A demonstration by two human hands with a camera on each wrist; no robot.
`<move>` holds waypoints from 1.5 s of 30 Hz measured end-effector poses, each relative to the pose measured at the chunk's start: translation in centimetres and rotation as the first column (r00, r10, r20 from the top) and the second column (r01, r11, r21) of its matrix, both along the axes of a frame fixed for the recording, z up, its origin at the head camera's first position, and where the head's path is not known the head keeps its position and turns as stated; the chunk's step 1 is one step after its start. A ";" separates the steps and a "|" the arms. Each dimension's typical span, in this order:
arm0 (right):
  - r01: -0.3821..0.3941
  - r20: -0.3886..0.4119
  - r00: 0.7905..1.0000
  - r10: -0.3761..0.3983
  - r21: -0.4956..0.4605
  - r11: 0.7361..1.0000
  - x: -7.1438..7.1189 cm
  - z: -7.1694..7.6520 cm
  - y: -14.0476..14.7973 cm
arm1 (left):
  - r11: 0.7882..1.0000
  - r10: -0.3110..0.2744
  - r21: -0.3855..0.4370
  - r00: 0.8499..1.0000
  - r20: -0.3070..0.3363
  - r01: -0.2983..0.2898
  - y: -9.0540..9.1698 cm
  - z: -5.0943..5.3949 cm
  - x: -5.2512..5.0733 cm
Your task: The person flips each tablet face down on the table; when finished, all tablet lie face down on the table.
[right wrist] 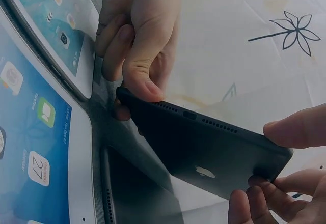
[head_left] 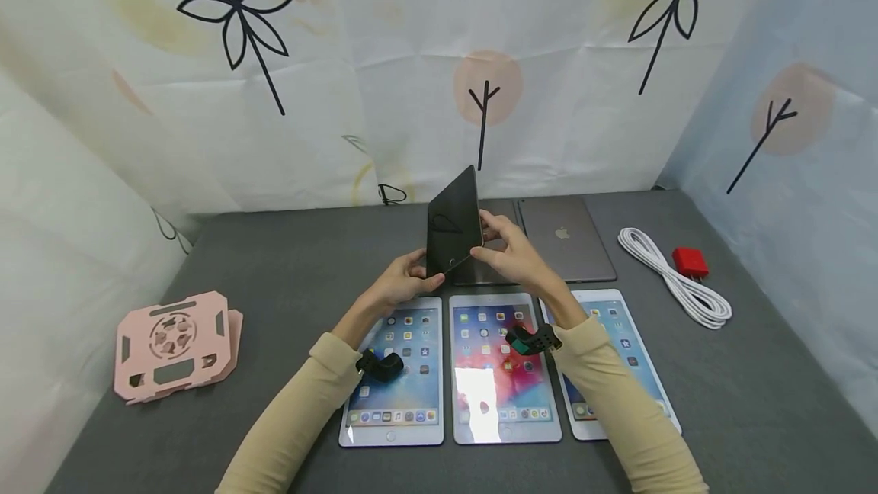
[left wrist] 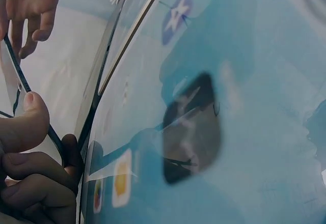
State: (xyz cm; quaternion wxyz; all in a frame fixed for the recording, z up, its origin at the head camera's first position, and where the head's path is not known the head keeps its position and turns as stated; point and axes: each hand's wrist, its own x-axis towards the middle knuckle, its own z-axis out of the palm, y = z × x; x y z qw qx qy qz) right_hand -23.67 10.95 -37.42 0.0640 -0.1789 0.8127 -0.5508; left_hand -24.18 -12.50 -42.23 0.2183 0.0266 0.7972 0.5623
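Note:
A dark tablet (head_left: 453, 223) is held up tilted above the back of the table, its black screen toward the head camera. The left hand (head_left: 398, 280) grips its lower left corner, thumb in front. On the opposite side the right hand (head_left: 513, 250) holds the right edge between thumb and fingers. In the right wrist view the grey back with an apple logo (right wrist: 205, 172) and the port edge show. Below the hands lie three white tablets with lit screens: a left one (head_left: 435, 437), a middle one (head_left: 456, 433) and a right one (head_left: 597, 431), partly covered by the forearms.
Behind the hands lie a grey tablet (head_left: 565, 254) with its back up and another grey device (head_left: 473, 274), partly hidden. Right of them are a coiled white cable (head_left: 675, 280) and a red charger (head_left: 690, 261). Pink stands (head_left: 171, 345) lie at left. Patterned cloth (head_left: 411, 36) walls the table.

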 end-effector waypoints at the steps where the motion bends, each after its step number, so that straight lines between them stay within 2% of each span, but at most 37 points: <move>1: 0.000 -0.001 1.000 0.000 0.004 1.000 0.0 0.1 0.0 | 1.000 0.005 -0.001 1.000 0.000 -0.005 0.1 0.0 0.0; 4: 0.003 0.004 1.000 -0.003 0.010 1.000 0.0 0.3 0.1 | 1.000 0.013 0.007 1.000 0.001 -0.013 0.2 -0.1 -0.2; 13: 0.002 0.039 0.999 -0.003 0.045 0.999 0.2 0.7 0.1 | 0.999 -0.031 -0.011 0.999 -0.021 0.031 0.1 -0.3 -0.6; 16: -0.008 0.035 0.999 0.007 0.036 0.999 0.2 0.8 0.0 | 0.997 -0.069 -0.049 0.995 -0.077 0.065 0.3 -0.2 -0.7; 19: -0.027 0.027 0.999 0.026 0.002 1.000 0.2 1.0 -0.2 | 0.987 -0.120 -0.124 0.977 -0.177 0.099 0.6 -0.2 -0.7; 22: -0.050 0.043 0.998 0.052 -0.045 0.998 0.1 1.1 -0.4 | 0.971 -0.160 -0.218 0.947 -0.279 0.100 0.7 -0.2 -0.8; 24: -0.059 0.061 0.996 0.063 -0.063 0.996 0.1 1.2 -0.4 | 0.958 -0.175 -0.272 0.931 -0.319 0.087 0.7 -0.3 -0.9; 26: -0.066 0.081 0.994 0.072 -0.073 0.995 0.2 1.3 -0.5 | 0.950 -0.178 -0.304 0.924 -0.339 0.071 0.6 -0.4 -0.9; 29: -0.068 0.101 0.992 0.076 -0.073 0.995 0.2 1.3 -0.5 | 0.939 -0.189 -0.337 0.918 -0.349 0.065 0.5 -0.5 -1.0; 34: -0.068 0.118 0.990 0.074 -0.049 0.996 0.2 1.4 -0.6 | 0.928 -0.210 -0.365 0.916 -0.342 0.076 0.5 -0.5 -1.0; 45: -0.062 0.074 0.995 0.063 -0.021 0.998 0.2 1.6 -1.2 | 0.932 -0.209 -0.351 0.922 -0.327 0.086 1.3 -0.7 -1.1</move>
